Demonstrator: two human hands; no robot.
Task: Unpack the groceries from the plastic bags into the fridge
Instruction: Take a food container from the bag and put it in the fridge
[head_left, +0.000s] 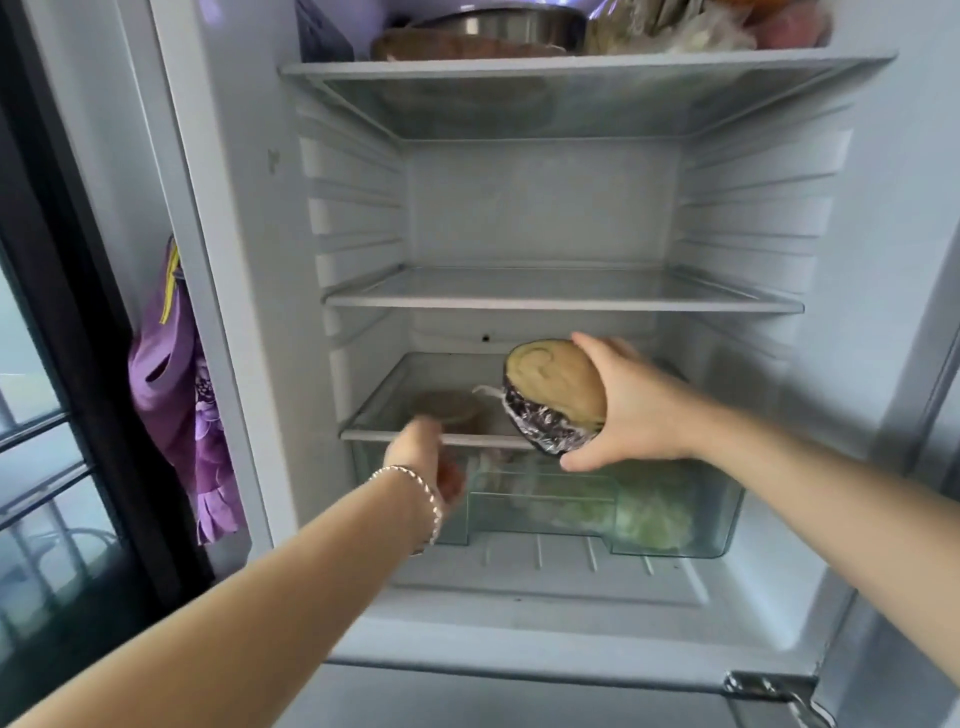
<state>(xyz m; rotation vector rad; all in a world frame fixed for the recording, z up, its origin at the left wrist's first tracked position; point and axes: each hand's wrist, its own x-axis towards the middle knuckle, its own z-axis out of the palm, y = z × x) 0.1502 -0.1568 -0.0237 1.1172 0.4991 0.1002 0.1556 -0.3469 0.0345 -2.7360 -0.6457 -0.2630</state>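
Film over the vegetable half (550, 395) will likely make it slick, and the pale cut face looks soft enough to bruise. It seems firm and fairly light, best cupped round its dark-skinned back. The right hand (634, 410) does so, fingers over the top and thumb beneath, holding it just above the lowest shelf (374, 434), right of a jar (447, 408). The left hand (415, 452) is blurred at the shelf lip; whether it grips anything I cannot tell.
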